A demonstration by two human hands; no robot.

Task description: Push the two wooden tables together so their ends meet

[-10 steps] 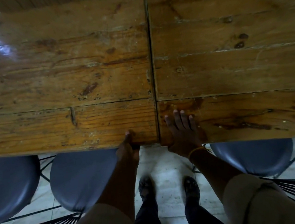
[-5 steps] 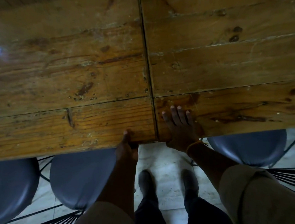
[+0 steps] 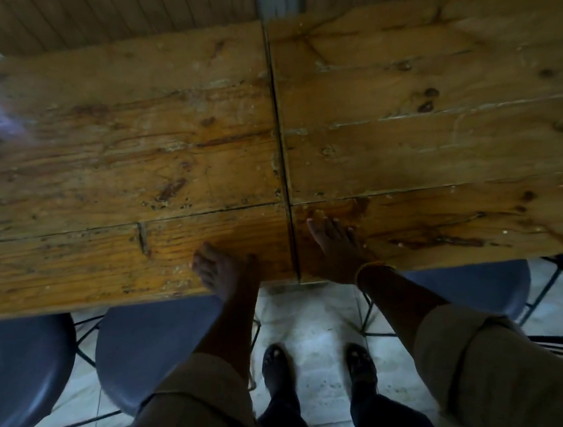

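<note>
- Two tables are sitting end to end under the head camera, the left table (image 3: pixel 117 180) and the right table (image 3: pixel 437 138) parted only by a thin dark seam (image 3: pixel 281 145) running front to back.
- Judging by that seam, the closing step is looking all but finished; doing it well is meaning squaring the near edges, as the right table's near edge is appearing to sit a touch farther back than the left one's.
- Any last nudge is best going along the tops and toward the seam, low and steady, so neither table is tipping or skewing.
- Left hand (image 3: pixel 225 269) is lying on the left table's near edge, fingers together and curling slightly, gripping nothing.
- Right hand (image 3: pixel 335 246) is pressing flat on the right table just beside the seam, fingers spread lightly, palm down, clutching nothing; a thin band (image 3: pixel 368 268) is circling the wrist.
- Dark stools (image 3: pixel 149 347) are standing tucked under the near edge on both sides, close to the person's legs, and are worth minding if either table is shifting.
</note>
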